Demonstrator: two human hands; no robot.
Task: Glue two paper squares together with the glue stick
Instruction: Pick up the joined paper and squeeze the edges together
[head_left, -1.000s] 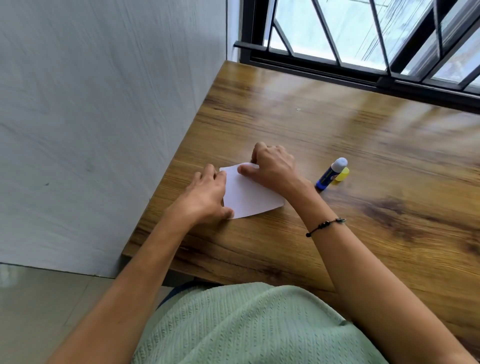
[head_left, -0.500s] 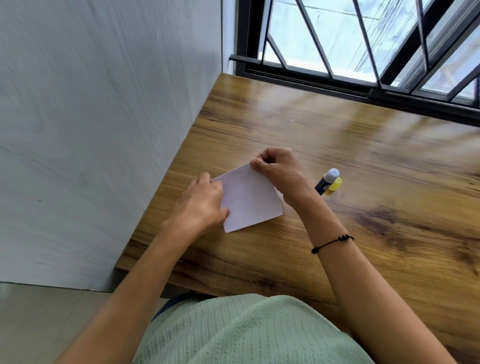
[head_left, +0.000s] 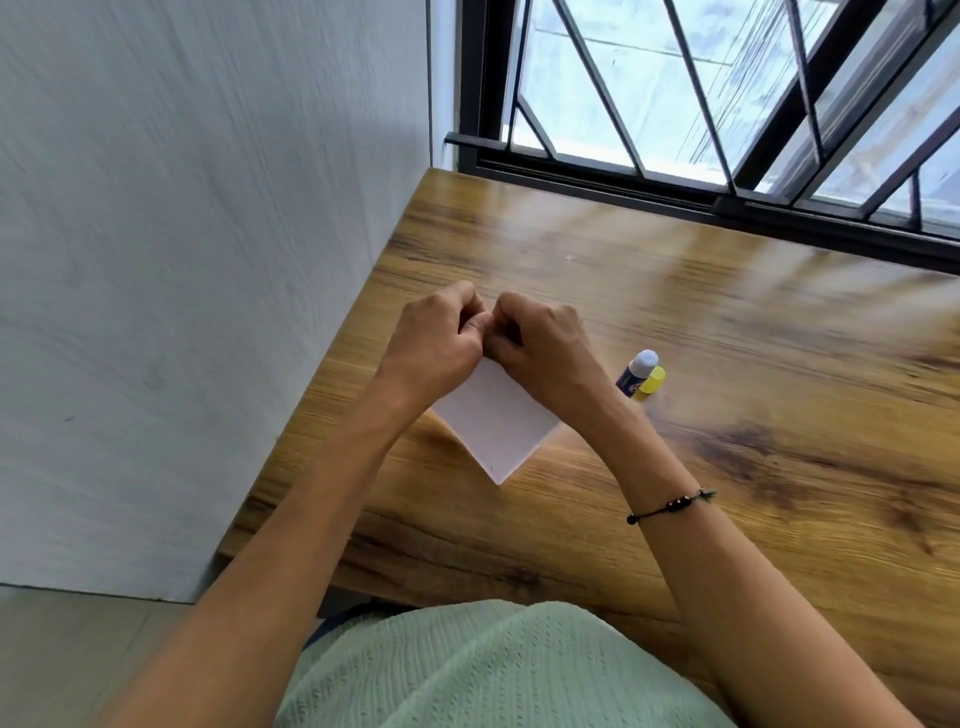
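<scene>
White paper squares (head_left: 496, 423) hang tilted above the wooden table (head_left: 727, 364), one corner pointing down toward me. My left hand (head_left: 436, 343) and my right hand (head_left: 540, 348) both pinch the top corner, fingertips touching each other. I cannot tell whether I see one sheet or two stacked. A blue glue stick (head_left: 636, 371) with a grey-white tip lies on the table just right of my right hand, its yellow cap (head_left: 652, 387) beside it.
A grey wall (head_left: 208, 260) runs along the table's left edge. A black-framed window with bars (head_left: 727, 130) closes the far side. My right wrist wears a thin black bracelet (head_left: 670, 506). Bare wood stretches to the right.
The paper lay flat under both hands; now it is lifted off the table. My left hand moved up from the left edge to join the right at the top corner.
</scene>
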